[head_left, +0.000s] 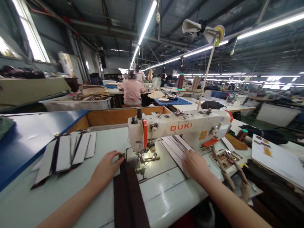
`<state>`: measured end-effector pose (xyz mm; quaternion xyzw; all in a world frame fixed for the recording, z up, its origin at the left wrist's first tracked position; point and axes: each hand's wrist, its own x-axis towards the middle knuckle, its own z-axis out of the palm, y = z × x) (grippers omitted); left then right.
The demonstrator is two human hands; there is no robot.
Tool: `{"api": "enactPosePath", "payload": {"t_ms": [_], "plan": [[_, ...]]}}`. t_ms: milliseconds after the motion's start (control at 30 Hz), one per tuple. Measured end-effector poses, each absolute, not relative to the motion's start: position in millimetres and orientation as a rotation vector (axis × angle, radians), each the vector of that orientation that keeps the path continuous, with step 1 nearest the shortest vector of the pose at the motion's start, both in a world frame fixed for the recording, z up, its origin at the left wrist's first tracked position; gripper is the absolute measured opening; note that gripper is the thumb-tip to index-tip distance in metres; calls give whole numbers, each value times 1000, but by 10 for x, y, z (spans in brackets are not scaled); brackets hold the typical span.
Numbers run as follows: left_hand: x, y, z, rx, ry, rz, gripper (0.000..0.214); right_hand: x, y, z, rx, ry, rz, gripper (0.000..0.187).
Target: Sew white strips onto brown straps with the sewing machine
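At the left of the needle area, my left hand (106, 167) pinches the top end of a long dark brown strip (121, 196) between thumb and fingers. The strip hangs toward the table's front edge, with a dark seam or zipper line down its middle. My right hand (196, 161) is closed over the near end of a stack of white strips (174, 148), which runs back beneath the sewing machine's arm. The white sewing machine (163, 126) has its lamp lit over the presser foot (148, 157). My right fingertips are partly hidden.
Several white-and-dark pieces (64, 152) lie at the left on the pale table. A parts tray (228, 158) with scissors sits to the right, near a white board (276, 158). A blue table (42, 133) borders the left. Ahead, a person in pink (133, 90) sits facing away.
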<state>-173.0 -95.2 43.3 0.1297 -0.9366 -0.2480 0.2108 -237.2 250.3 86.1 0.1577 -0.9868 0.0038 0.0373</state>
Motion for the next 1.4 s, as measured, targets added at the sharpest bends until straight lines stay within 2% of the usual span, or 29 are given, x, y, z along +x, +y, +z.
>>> {"api": "enactPosePath", "payload": {"t_ms": [200,433,500,633,767,833,967,1033,1133,1400], "plan": [[-1422,-995,520,386,-2614,-620,54,-2424,2533,852,419,-2972,311,17],[-1022,-986,641,331,-2568,-584,42,-2451,2623,940,393,-2735,882,8],[-906,-939,706,270,-2550,-563,40,-2378,2722,1050,394,-2594,1059,13],[-685,-743,866,119,-2522,-501,39,-2056,2991,1371,422,-2342,1341,35],[-514,-411,953,-195,-2429,-328,33,-1679,3091,1644,538,-2167,1688,40],[-449,-215,917,-378,-2384,-224,32,-1547,2976,1639,626,-2224,1875,40],[-371,129,705,-708,-2250,34,47,-1402,2432,1264,868,-2469,2176,45],[-364,232,597,-780,-2185,119,47,-1366,2110,1003,983,-2573,2138,52],[-373,244,505,-798,-2178,110,42,-1350,1732,726,1080,-2650,2060,53],[-467,-356,466,-615,-2329,111,40,-1631,1594,695,1361,-2672,1598,32]]}}
